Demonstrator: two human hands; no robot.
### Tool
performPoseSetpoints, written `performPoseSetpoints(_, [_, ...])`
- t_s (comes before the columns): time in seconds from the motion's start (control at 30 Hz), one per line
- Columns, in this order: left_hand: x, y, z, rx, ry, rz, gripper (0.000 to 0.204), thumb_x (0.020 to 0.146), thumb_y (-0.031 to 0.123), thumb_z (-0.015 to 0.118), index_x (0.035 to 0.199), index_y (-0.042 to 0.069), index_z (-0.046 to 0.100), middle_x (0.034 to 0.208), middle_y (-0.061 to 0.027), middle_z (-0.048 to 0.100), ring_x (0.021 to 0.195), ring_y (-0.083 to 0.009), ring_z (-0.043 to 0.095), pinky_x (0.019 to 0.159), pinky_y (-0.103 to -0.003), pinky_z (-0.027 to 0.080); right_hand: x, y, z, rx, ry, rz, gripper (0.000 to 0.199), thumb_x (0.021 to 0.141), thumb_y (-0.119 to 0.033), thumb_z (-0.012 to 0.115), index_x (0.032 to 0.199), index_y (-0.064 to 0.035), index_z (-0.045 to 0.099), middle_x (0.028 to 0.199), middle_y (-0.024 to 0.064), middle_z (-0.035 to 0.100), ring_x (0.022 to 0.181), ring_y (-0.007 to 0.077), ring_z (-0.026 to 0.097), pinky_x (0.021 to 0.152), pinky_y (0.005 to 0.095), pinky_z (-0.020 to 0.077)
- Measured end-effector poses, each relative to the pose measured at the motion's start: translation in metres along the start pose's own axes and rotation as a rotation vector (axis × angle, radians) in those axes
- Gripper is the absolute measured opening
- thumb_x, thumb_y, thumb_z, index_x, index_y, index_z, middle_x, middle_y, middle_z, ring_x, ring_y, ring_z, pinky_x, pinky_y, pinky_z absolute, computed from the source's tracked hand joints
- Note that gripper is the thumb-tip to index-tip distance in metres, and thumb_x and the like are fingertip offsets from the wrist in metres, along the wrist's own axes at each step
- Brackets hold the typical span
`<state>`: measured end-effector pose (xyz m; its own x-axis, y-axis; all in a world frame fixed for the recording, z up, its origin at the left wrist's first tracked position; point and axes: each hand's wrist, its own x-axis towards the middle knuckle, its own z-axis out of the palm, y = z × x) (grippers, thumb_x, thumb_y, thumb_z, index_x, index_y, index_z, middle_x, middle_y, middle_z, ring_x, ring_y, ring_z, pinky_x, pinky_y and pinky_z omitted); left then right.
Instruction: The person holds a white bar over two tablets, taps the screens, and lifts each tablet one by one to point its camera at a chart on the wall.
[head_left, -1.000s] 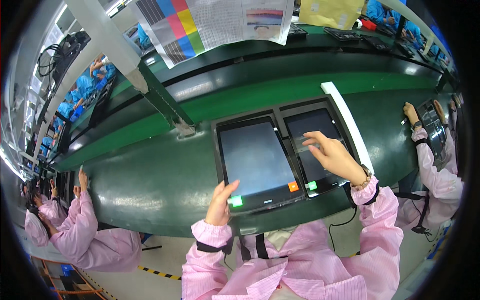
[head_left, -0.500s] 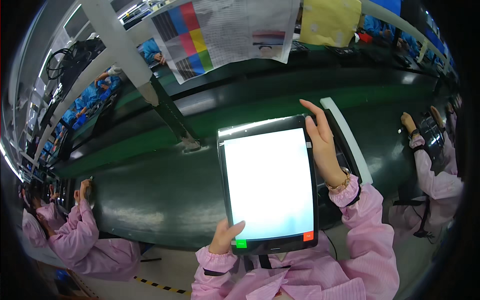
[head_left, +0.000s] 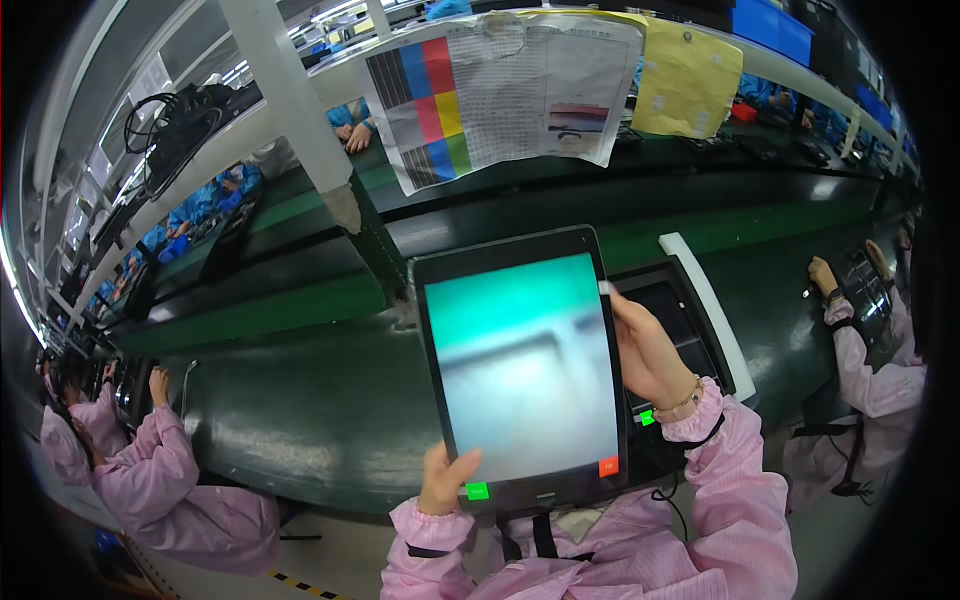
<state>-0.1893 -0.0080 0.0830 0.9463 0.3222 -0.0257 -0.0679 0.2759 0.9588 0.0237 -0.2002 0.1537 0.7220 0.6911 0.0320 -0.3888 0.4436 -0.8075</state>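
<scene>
A black-framed tablet (head_left: 522,380) is held up in front of me, tilted slightly. Its screen is lit with blurred teal over pale grey, with a green square at the lower left and a red one at the lower right. My left hand (head_left: 446,482) grips the lower left edge, thumb over the front beside the green square. Along the right edge, my right hand (head_left: 648,348) is closed around the side, its fingers partly hidden behind the tablet. Behind that hand a second dark tablet (head_left: 668,308) lies on the bench, a green square showing near its lower end.
A pale curved strip (head_left: 712,318) stands right of the second tablet. The dark green bench (head_left: 300,400) runs across. A white post (head_left: 285,90) and hanging printed sheets (head_left: 510,95) with a yellow sheet (head_left: 688,78) rise beyond. Co-workers in pink (head_left: 150,450) sit on both sides.
My right hand has gone from the tablet's upper right corner down to its right side. The screen has turned from white to teal and grey. The view has shifted, showing the second tablet more.
</scene>
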Motion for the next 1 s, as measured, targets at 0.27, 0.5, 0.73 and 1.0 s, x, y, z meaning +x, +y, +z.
performPoseSetpoints(0.27, [0.047,0.053,0.017,0.223,0.057,0.372,0.029,0.091,0.014,0.063,0.113,-0.005,0.059,0.099,-0.0029,0.061,0.087,-0.0079,0.053,0.074,-0.023,0.044,0.036,-0.024,0.039,-0.009,-0.039,-0.188,0.038,0.102,-0.035,0.043,0.121,-0.0044,0.056,0.108,0.0021,0.063,0.098,0.0112,0.059,0.086,0.0279,0.0478])
performPoseSetpoints(0.5, [0.114,0.046,-0.006,0.104,-0.066,0.464,0.056,0.098,0.028,0.055,0.136,-0.003,0.029,0.123,-0.012,0.051,0.098,-0.0176,0.061,0.075,-0.027,0.052,0.094,-0.048,0.041,-0.048,-0.053,-0.396,0.037,0.101,-0.033,0.047,0.116,-0.0005,0.057,0.106,0.0047,0.064,0.096,0.0117,0.06,0.085,0.028,0.0486])
performPoseSetpoints(0.73, [0.137,0.059,0.003,0.141,-0.166,0.26,0.033,0.101,0.016,0.046,0.127,-0.001,0.037,0.116,-0.0117,0.055,0.095,-0.0311,0.068,0.065,-0.03,0.056,0.131,-0.059,0.029,-0.105,-0.049,-0.477,0.039,0.1,-0.033,0.05,0.12,-0.002,0.059,0.114,0.0032,0.063,0.103,0.0114,0.058,0.09,0.0278,0.0452])
performPoseSetpoints(1.0, [0.142,0.056,0.0,0.191,-0.057,0.293,0.03,0.1,0.021,0.047,0.119,-0.002,0.048,0.108,-0.0159,0.065,0.085,-0.0289,0.071,0.066,-0.029,0.054,0.143,-0.052,0.031,-0.034,-0.065,-0.472,0.034,0.101,-0.031,0.049,0.113,-0.0008,0.06,0.108,0.0044,0.064,0.096,0.0105,0.06,0.083,0.0268,0.049])
